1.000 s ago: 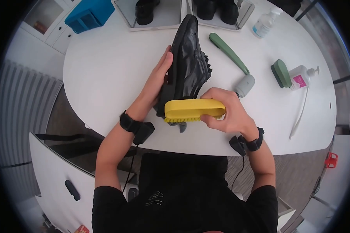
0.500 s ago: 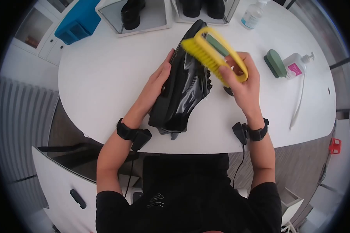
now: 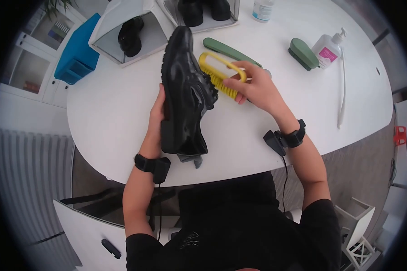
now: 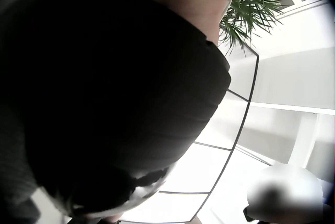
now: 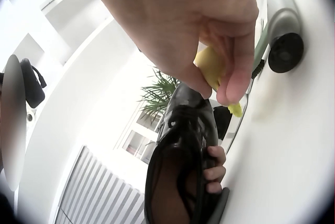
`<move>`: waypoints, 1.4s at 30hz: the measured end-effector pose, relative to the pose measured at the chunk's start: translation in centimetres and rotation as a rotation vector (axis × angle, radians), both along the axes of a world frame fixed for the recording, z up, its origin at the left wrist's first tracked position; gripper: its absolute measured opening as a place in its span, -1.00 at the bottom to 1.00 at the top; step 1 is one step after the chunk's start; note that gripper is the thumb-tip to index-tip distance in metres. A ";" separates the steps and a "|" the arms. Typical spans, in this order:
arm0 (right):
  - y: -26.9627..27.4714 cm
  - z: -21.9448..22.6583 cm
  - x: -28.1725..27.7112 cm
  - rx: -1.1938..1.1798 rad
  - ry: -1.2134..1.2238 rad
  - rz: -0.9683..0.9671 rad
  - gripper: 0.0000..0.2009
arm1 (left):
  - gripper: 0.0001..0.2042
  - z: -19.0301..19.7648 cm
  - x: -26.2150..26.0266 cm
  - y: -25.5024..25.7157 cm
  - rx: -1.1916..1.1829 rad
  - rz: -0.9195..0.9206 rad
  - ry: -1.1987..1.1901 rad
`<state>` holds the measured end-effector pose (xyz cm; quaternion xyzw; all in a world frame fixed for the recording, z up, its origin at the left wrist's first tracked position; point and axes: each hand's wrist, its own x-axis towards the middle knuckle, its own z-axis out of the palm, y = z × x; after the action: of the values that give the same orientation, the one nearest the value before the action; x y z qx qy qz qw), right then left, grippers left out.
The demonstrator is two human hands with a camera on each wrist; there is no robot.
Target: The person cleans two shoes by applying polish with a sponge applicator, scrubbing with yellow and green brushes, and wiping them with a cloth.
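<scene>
A glossy black lace-up shoe stands out over the table, toe away from the person, its sole turned to the left. The left hand holds it from the sole side; in the right wrist view, its fingers wrap round the shoe's edge. Pinched between the right hand's thumb and fingers is a yellow brush, bristles facing the shoe close by the laces. The right hand is to the right of the shoe. A dark shape fills most of the left wrist view.
Behind the right hand lies a long green-handled brush. Farther right are a green brush, a pump bottle and a thin white strip. Boxes with black shoes and a blue box stand at the back. Grey material shows below the heel.
The yellow brush has gone from the heel end up across the toe, then down beside the laces. The shoe has tilted and now shows more of its upper. The head view has shifted.
</scene>
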<state>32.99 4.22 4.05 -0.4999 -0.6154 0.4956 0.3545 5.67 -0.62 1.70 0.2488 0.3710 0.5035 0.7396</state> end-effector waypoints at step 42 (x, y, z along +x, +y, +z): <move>0.9 1.4 3.1 0.352 0.282 -0.126 -0.46 | -0.35 1.9 1.7 -0.7 -0.105 -0.187 0.029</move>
<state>36.10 5.16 5.44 -0.3937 -0.6043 0.4226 0.5489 7.35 -1.28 3.61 0.2505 0.3827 0.4087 0.7898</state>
